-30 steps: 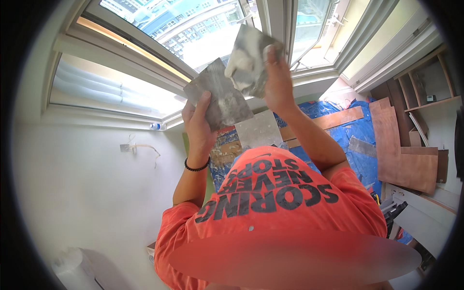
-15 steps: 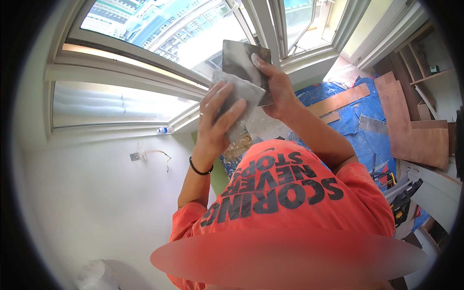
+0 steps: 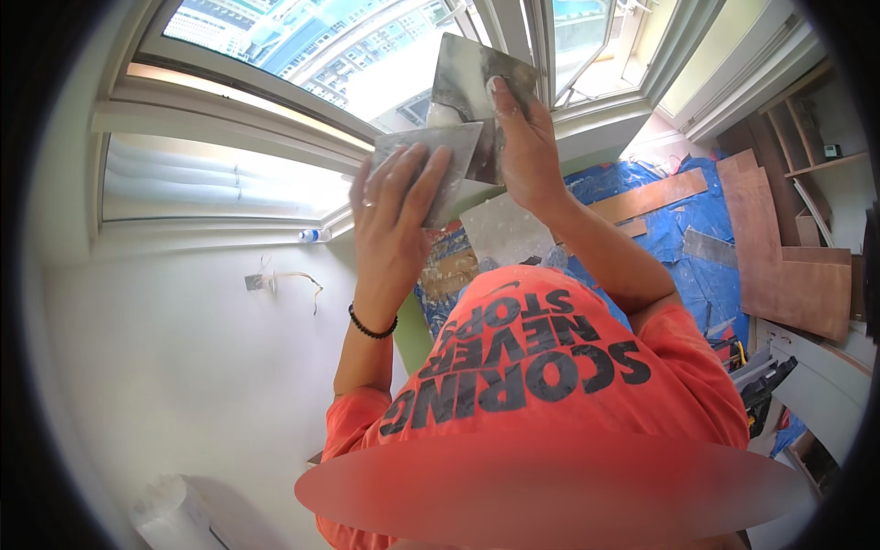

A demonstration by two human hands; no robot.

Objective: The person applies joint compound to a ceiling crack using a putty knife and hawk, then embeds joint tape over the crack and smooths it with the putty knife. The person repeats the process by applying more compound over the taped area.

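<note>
One large window (image 3: pixel 321 64) stands beyond our raised hands. Before it, our right hand (image 3: pixel 529 151) grips the darker metal plastering blade (image 3: pixel 500 66), thumb on its face; our left hand (image 3: pixel 390 206) holds the paler grey blade (image 3: pixel 456 170), fingers spread across it, thumb hidden. The paler blade overlaps the darker one's lower part. To gather the white paste (image 3: pixel 469 82) cleanly, we should keep the paler edge straight and the pressure even.

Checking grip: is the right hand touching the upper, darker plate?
Touching: in the head view, the right hand has its thumb on the face of the darker plate.
</note>
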